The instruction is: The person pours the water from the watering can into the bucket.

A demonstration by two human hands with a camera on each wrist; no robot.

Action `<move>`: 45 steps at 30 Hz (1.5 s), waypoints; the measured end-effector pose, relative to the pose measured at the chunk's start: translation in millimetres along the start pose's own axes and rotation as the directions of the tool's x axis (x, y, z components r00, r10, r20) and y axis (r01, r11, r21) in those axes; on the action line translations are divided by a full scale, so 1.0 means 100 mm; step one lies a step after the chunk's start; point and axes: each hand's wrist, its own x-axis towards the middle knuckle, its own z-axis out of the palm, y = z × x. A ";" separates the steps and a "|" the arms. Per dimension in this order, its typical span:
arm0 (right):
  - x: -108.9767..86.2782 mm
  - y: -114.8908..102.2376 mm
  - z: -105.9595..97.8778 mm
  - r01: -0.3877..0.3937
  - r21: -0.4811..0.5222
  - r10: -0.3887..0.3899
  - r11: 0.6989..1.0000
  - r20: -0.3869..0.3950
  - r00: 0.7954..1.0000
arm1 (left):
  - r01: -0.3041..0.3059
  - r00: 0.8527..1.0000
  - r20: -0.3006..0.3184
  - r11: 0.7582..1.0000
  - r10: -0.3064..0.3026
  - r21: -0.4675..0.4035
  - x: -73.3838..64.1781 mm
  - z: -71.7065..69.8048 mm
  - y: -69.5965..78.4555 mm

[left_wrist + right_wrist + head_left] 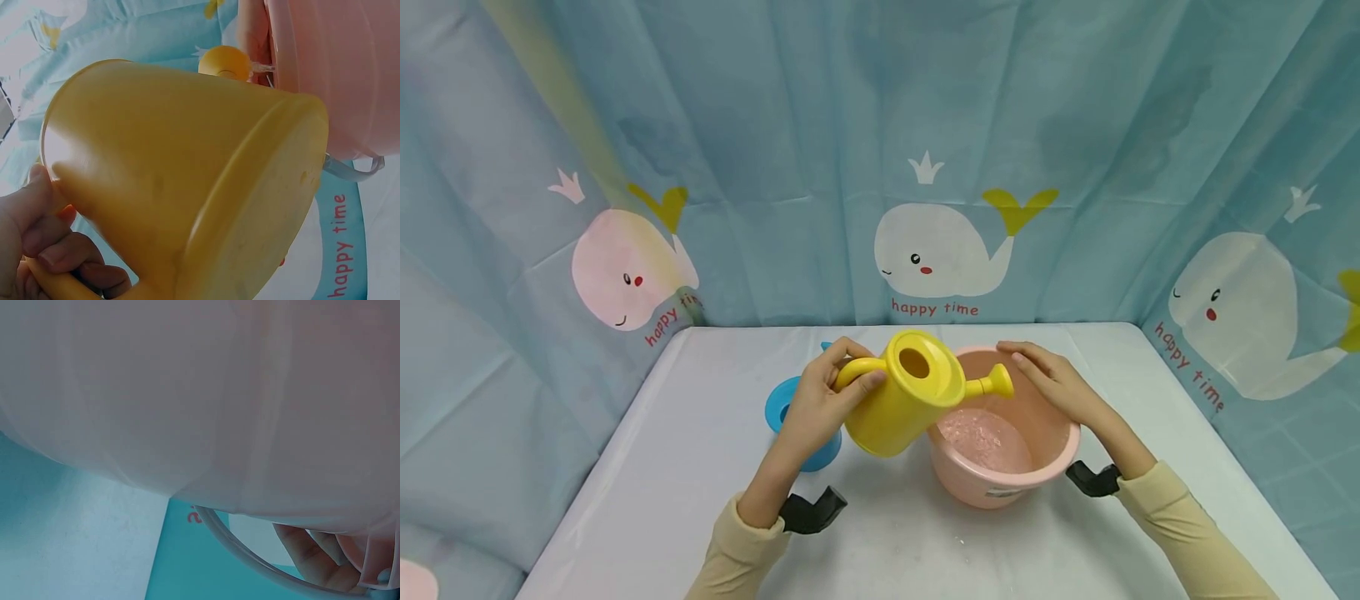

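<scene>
My left hand (823, 400) grips the handle of a yellow watering can (891, 417), tilted so its spout points right over a pink bucket (973, 487). In the left wrist view, the can (169, 169) fills the middle, and water runs from its yellow sprinkler head (224, 62) into the bucket. Rippling water (988, 442) covers the bucket's bottom. At the far right rim, my right hand (1060, 387) holds the bucket wall. In the right wrist view, the bucket's outer wall (156, 394) hides most of that hand; only some fingers (309, 553) show.
A blue container (781, 400) with a round opening stands behind my left wrist, partly hidden. The bucket's pale carrying handle (250, 559) hangs down outside. Everything stands on a white table (700, 417), with a blue whale-print curtain (820, 167) along its back and sides.
</scene>
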 end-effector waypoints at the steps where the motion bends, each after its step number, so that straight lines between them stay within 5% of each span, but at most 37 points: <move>1: 0.00 0.00 0.00 0.000 -0.002 0.000 1.000 -0.002 1.000 | -0.006 1.000 -0.001 1.000 0.006 -0.002 0.00 0.00 -0.01; 39: -0.02 -0.01 0.01 -0.022 0.018 0.022 1.000 0.000 1.000 | 0.003 0.999 0.042 0.996 -0.007 0.087 0.05 0.00 0.04; 45: -0.01 -0.01 0.00 -0.017 0.024 0.017 1.000 0.000 1.000 | 0.013 0.999 0.050 0.996 -0.017 0.085 0.00 0.00 0.23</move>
